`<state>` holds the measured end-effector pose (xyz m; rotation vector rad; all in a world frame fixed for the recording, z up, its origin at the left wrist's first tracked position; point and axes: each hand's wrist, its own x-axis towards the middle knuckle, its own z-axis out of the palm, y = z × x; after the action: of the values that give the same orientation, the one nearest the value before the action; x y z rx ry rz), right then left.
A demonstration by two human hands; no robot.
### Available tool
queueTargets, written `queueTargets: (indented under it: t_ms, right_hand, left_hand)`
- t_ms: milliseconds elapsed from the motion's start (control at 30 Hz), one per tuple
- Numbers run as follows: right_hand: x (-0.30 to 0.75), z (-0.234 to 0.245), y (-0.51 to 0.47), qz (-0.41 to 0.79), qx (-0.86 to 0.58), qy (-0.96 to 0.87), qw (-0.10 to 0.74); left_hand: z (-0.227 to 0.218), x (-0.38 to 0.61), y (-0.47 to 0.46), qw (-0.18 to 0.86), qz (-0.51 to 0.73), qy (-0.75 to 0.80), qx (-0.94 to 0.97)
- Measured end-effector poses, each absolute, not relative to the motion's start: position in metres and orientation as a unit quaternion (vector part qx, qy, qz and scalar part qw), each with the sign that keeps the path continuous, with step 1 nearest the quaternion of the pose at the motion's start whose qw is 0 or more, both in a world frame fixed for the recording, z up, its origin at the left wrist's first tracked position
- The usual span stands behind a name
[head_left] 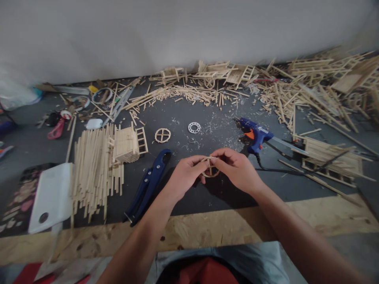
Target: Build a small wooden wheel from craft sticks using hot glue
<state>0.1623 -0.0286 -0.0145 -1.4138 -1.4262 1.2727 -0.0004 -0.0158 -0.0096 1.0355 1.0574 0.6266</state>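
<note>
Between both hands is a small wooden wheel [211, 172] with crossed spokes, held just above the dark tabletop. My left hand [187, 173] pinches its left rim, and my right hand [233, 167] grips the upper right side, thumb on the rim. Some fingertips are hidden behind the wheel. A second spoked wooden wheel [162, 135] lies flat beyond my left hand, with a white ring with holes [194, 127] to its right. Left of my left forearm rests a blue pipe cutter [149, 185]. A blue glue gun [256, 134] lies beyond my right hand.
Bundled bamboo sticks [90, 169] and a small stick-built chair [127, 144] stand at left, near a white cutting board [51, 197]. Loose stick pieces [192, 94] line the back. A stick-built frame [331, 157] and the black cord [284, 170] are at right.
</note>
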Motion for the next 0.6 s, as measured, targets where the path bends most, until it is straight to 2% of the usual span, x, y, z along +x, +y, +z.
queueTargets:
  t_ms: [600]
  right_hand:
    - [0.1552, -0.0199, -0.0313, 0.483, -0.561, -0.539, 0.401]
  left_hand:
    - [-0.0086, -0.0005, -0.0152, 0.705, 0.285, 0.47, 0.447]
